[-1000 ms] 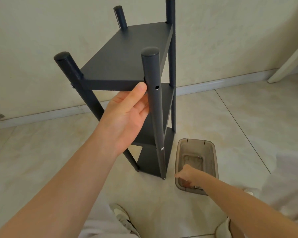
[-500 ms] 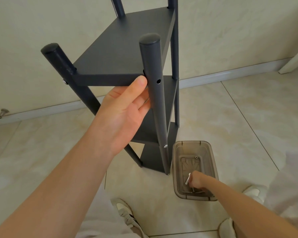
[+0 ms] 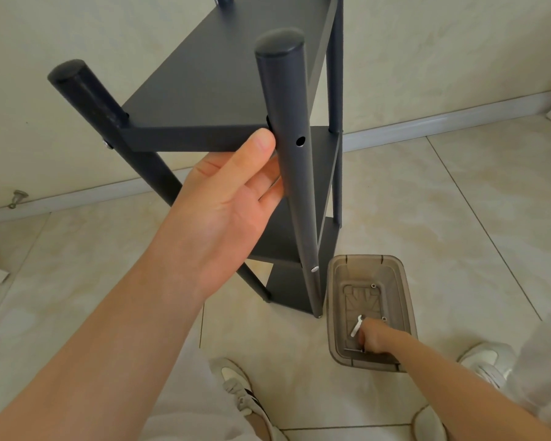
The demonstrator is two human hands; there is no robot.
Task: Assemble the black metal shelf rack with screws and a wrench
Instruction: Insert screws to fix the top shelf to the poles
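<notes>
The black rack (image 3: 223,90) stands on the floor (image 3: 427,202), close to the wall. The left hand (image 3: 223,214) holds it near the top so it does not tip over. The thumb presses on the front edge of the top shelf. The fingers (image 3: 269,186) curl round the front post (image 3: 287,100). Just beside the thumb, the post has an open hole (image 3: 300,141) with no screw in it. I think that spot gets fixed next, so the hand holds the shelf and post lined up there. Lower on the same post, a silver screw (image 3: 314,268) is already in.

The right hand (image 3: 376,338) reaches down into a brown plastic box (image 3: 407,291). The box sits on the floor, just beside the foot of the rack. The right hand's fingers are closed round a small silver wrench (image 3: 356,326), and its end sticks up out of the fist. A few tiny bits (image 3: 373,285) lie loose in the box. They are too small to tell what they are.
</notes>
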